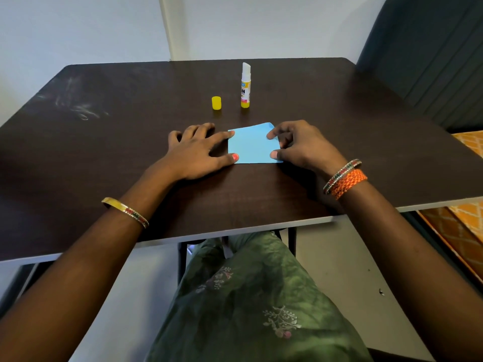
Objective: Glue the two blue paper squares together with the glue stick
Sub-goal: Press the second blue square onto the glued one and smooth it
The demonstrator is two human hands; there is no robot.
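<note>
Blue paper squares (pixel 253 145) lie stacked as one sheet near the middle of the dark wood-grain table (pixel 104 158); I can make out only the top one. My view from the head camera shows the left hand (pixel 193 152) spread flat, forefinger and thumb tips touching the sheet's left edge. The right hand (pixel 300 146) pinches the sheet's right edge between curled fingers and thumb. Beyond the paper stands the uncapped glue stick (pixel 246 86), upright, white glue exposed; its yellow label carries print too small for me to read beyond the letters "IN". Its yellow cap (pixel 216 103) stands just to the left, apart from it. Pale scuff marks (pixel 75 105) streak the tabletop's far left. A pale wall (pixel 78 27) rises behind, a dark padded chair (pixel 431 61) at right.
</note>
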